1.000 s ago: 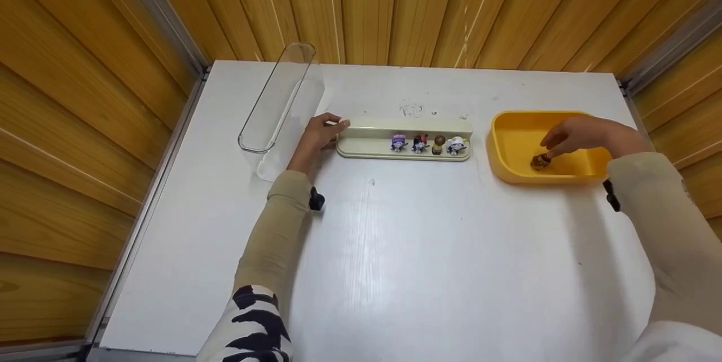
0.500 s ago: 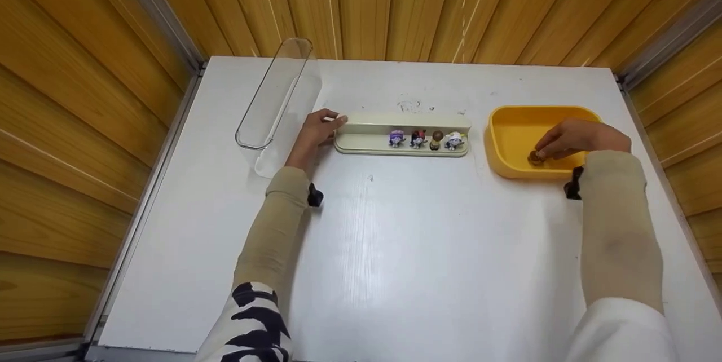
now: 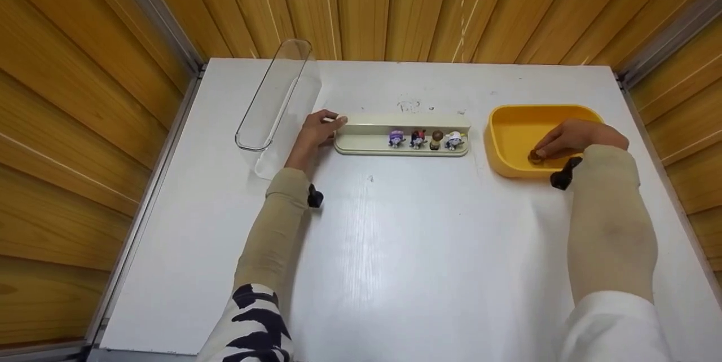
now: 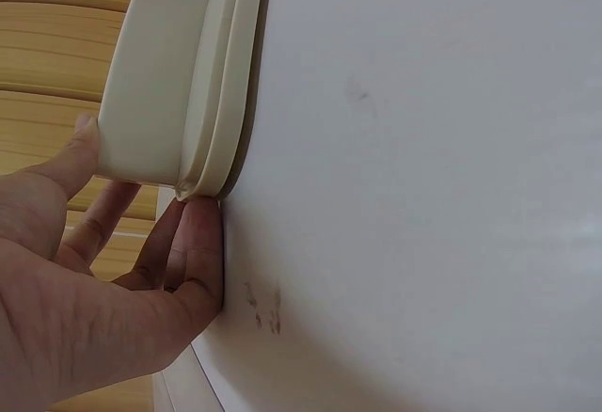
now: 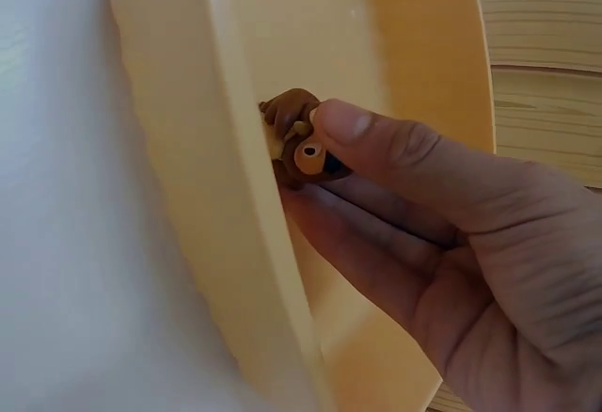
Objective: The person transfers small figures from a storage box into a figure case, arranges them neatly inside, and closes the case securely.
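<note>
In the head view, a long cream display base with a raised back wall stands mid-table. On its right half a purple-topped figurine, a red-and-black one, a brown one and a white-hatted one line up. My left hand grips the base's left end, thumb at the back wall and fingers curled against the end. Inside a yellow bin my right hand pinches a brown toy figurine between thumb and fingers. The figurine's lower part is hidden behind the bin wall in the right wrist view.
A clear long cover with a dark rim lies left of the base, close to the left forearm. Wood-patterned panels close off the white table at the back and sides.
My right hand has closed its fingers and thumb on the brown figurine in the bin, and the right forearm has swung left. The left hand stays on the base.
</note>
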{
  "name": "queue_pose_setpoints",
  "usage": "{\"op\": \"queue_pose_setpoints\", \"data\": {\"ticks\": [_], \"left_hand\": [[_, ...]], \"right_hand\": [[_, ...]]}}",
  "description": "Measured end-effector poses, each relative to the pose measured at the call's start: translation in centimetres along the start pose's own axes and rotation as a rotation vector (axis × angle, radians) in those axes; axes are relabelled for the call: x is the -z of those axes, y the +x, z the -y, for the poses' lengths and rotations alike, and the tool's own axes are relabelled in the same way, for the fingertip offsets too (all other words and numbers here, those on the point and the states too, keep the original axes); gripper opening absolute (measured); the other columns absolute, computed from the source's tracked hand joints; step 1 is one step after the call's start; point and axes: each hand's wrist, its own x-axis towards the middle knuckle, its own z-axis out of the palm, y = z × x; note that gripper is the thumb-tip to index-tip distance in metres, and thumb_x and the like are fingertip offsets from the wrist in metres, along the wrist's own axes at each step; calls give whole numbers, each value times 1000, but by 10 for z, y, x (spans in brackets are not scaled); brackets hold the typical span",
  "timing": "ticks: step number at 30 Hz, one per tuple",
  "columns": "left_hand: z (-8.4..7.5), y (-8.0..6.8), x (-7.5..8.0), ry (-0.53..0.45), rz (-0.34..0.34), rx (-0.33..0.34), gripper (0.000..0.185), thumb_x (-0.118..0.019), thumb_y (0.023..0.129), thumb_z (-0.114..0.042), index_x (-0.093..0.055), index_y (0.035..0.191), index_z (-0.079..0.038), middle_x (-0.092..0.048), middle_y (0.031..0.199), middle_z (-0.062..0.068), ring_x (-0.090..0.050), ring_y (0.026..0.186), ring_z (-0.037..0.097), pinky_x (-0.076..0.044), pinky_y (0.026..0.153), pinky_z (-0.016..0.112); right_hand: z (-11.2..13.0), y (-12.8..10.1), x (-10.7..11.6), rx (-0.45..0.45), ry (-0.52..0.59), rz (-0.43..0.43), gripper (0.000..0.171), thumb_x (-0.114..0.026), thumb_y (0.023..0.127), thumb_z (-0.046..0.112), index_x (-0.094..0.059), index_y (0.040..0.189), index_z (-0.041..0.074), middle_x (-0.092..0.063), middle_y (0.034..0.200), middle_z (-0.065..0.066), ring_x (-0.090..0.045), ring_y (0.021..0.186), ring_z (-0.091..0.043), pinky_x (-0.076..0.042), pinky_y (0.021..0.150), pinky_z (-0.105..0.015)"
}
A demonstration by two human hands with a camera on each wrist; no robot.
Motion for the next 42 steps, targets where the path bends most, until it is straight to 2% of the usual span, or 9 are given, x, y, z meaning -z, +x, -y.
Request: {"op": "queue_pose_setpoints", "data": {"ticks": [7,11,16,18,22,25,30,35,42], "left_hand": [[1,0,0,-10,-2,-6,44,-73,97,-32,-61,131,-7,-58,126,11,-61,102,20,-55,93,36],[0,0,-1,-43,-1,-1,44,-73,96,-30,-61,131,-7,-59,124,10,-61,96,18,-55,90,35],[-1,0,-1,-47,1,-4,43,-73,97,-30,-61,131,-6,-57,125,11,-62,100,20,-55,90,35],[-1,0,-2,-41,4,-4,43,-73,97,-30,-61,131,-6,-57,124,11,-63,102,21,-55,91,35],[-1,1,-1,-27,8,-4,44,-73,97,-31,-61,131,-6,-57,123,12,-63,104,23,-55,92,35],[-1,0,-1,-18,6,-1,44,-73,97,-31,-61,131,-6,-56,123,12,-63,105,23,-55,92,35],[-2,0,0,-16,8,8,44,-73,97,-30,-60,132,-6,-56,127,12,-62,107,24,-54,96,37],[-1,0,0,-12,11,11,45,-72,97,-31,-60,133,-6,-56,128,12,-62,106,23,-54,96,38],[0,-2,0,-38,13,-27,44,-73,97,-30,-61,131,-5,-58,116,11,-64,96,22,-56,93,37]], "right_hand": [[-9,15,8,-40,-5,7,53,-73,95,36,-62,137,6,-71,124,-6,-57,119,-32,-46,108,-44],[-14,24,13,-21,-16,41,50,-73,96,35,-64,134,4,-72,123,-7,-61,117,-29,-44,110,-49],[-15,23,16,-28,-10,41,49,-73,96,35,-64,133,4,-71,123,-8,-60,116,-30,-49,105,-45],[-15,21,15,-41,-10,30,50,-73,95,36,-64,134,5,-71,123,-8,-58,119,-33,-47,107,-47],[-17,21,16,-61,-12,12,51,-73,95,38,-64,135,8,-71,125,-7,-52,126,-36,-35,114,-58],[-17,21,20,-1,-69,10,51,-72,96,39,-64,134,6,-70,126,-9,-51,128,-40,-30,114,-64],[-13,20,27,132,-193,-20,47,-68,99,37,-66,131,2,-66,131,-16,-52,127,-41,-31,111,-68],[-9,18,30,175,-234,-71,48,-67,100,40,-67,132,5,-58,138,-22,-47,127,-41,-27,110,-72],[1,12,32,229,-236,-121,59,-68,97,47,-62,136,3,-58,140,-24,-42,134,-46,-23,111,-73]]}}
